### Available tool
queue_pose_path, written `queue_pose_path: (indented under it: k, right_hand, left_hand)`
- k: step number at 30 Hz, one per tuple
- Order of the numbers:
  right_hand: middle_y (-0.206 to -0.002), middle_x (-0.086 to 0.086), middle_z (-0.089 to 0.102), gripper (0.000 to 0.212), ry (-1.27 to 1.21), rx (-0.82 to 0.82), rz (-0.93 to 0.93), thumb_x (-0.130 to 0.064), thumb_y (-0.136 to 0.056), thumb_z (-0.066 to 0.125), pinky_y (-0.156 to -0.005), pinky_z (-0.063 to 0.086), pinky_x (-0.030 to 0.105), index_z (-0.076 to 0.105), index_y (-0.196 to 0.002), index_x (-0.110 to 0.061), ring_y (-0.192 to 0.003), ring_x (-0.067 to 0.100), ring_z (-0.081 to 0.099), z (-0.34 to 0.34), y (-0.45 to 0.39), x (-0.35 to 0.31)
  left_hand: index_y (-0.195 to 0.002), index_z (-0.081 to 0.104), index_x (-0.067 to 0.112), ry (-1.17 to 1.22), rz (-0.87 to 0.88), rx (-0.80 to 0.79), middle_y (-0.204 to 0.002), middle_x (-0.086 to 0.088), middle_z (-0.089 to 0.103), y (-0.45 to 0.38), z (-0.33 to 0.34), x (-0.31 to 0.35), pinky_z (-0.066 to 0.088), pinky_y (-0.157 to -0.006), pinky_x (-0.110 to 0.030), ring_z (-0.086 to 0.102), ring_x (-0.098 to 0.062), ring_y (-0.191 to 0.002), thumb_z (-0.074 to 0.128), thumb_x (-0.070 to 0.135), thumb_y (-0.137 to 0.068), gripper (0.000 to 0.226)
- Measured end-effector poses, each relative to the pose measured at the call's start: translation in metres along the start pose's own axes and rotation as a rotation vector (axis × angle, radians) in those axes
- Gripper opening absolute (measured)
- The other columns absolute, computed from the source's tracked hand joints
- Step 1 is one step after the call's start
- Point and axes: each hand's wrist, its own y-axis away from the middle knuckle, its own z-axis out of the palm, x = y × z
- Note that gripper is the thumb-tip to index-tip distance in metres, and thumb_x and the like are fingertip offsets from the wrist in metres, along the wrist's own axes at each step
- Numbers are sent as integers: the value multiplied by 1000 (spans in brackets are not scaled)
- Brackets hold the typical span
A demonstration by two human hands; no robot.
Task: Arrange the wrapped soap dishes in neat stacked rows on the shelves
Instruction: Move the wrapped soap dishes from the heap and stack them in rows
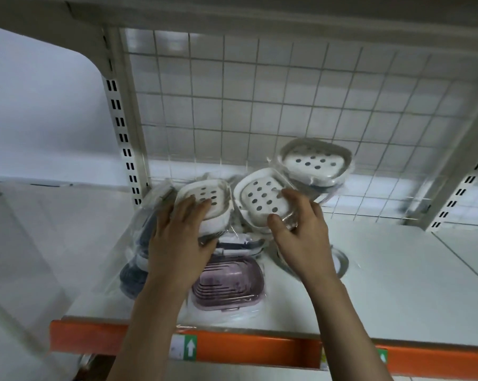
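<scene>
A loose heap of plastic-wrapped soap dishes lies on the white shelf point(383, 270). My left hand point(177, 237) grips a white perforated dish point(207, 199) on the left of the heap. My right hand point(301, 232) holds another white perforated dish point(260, 199), tilted, at the middle. A third white and grey dish point(312, 163) leans against the wire grid behind. A pink ribbed dish point(229, 281) lies at the front, between my forearms. Dark blue dishes point(133, 276) lie on the left, partly hidden by my left hand.
A wire grid back panel point(260, 100) closes the rear. Slotted uprights stand at the left point(122, 138) and right point(463, 188). The orange shelf edge point(232, 345) runs along the front. Another shelf sits overhead.
</scene>
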Motion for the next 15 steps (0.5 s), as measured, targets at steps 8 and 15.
queue_pose_path:
  k: [8, 15]
  right_hand:
    - [-118, -1, 52, 55, -18, 105, 118, -41, -73, 49, -69, 38, 2, 50, -127, -31, -86, -2, 53, -38, 23, 24]
    - [-110, 3, 56, 51, -22, 172, 307, -41, -71, 50, -72, 37, 18, 51, -121, -32, -83, -7, 52, -60, 41, 68]
  left_hand:
    - [-126, 58, 18, 49, 44, 48, -132, -10, 55, 8, 0, 11, 47, -89, -54, 46, -42, -124, 83, 28, -65, 68]
    - [-130, 53, 21, 103, 111, 12, -136, -6, 50, 19, 4, 32, 48, -92, -54, 44, -38, -126, 81, 27, -67, 69]
